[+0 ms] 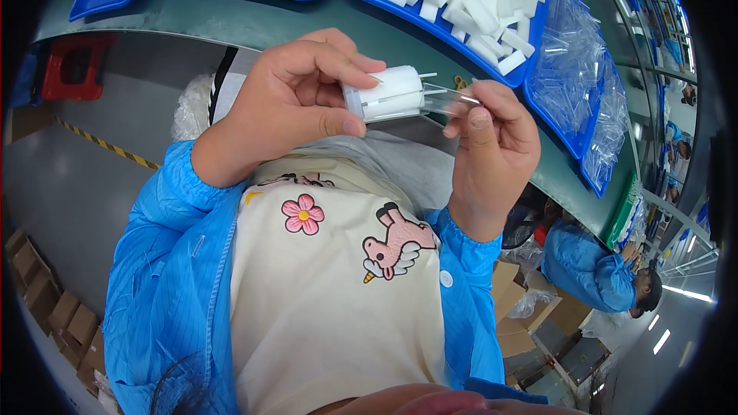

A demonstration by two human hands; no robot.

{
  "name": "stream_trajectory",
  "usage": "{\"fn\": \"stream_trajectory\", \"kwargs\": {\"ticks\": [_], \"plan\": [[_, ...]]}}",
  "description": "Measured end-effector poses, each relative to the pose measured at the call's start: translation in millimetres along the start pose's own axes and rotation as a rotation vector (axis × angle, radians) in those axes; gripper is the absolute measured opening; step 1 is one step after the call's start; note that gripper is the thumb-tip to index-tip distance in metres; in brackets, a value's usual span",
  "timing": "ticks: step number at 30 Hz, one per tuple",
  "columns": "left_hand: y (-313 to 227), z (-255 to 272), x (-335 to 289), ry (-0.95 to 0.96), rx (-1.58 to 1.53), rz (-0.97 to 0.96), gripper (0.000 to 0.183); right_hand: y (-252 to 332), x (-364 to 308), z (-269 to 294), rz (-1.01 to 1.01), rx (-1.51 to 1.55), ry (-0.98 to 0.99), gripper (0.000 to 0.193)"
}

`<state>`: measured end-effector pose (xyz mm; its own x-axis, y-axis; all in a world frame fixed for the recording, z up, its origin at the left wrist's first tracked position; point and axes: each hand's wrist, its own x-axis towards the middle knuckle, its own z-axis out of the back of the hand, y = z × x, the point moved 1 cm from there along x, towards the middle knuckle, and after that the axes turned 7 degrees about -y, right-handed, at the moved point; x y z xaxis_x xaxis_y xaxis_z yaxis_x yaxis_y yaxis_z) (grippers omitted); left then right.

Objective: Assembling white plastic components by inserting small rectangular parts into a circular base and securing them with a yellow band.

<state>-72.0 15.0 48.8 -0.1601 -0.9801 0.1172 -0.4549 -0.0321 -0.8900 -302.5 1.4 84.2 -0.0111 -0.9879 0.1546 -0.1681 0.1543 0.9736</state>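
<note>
Above the table's near edge, my left hand [296, 92] grips a short clear plastic holder with a round cap-like end. Inside it sits a white foam block [398, 91], with thin metal-looking rods along its sides and sticking out to the right. My right hand [496, 134] pinches a clear plastic piece [444, 100] between thumb and fingers. That piece lies against the right end of the foam block; whether it is joined there I cannot tell. The fingers of both hands are closed, and some are hidden behind the parts.
Beyond my hands, a blue tray [442, 40] carries many white foam pieces [480, 11]. Right of it, another blue tray [550, 126] holds clear plastic parts [565, 69]. Two blue trays stand far left on the green table [207, 21]. A person in blue [588, 265] works at the right.
</note>
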Motion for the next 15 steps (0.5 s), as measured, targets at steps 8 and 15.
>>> {"fn": "stream_trajectory", "kwargs": {"ticks": [8, 15], "plan": [[-22.3, -1.8, 0.3, 0.056, 0.441, -0.009, 0.041, -14.7, -16.7, -9.9, 0.032, 0.071, -0.129, 0.018], [-36.0, 0.1, -0.4, 0.102, 0.597, -0.088, 0.040, -17.6, -18.4, -13.6, -0.025, 0.049, -0.134, 0.017]]}}
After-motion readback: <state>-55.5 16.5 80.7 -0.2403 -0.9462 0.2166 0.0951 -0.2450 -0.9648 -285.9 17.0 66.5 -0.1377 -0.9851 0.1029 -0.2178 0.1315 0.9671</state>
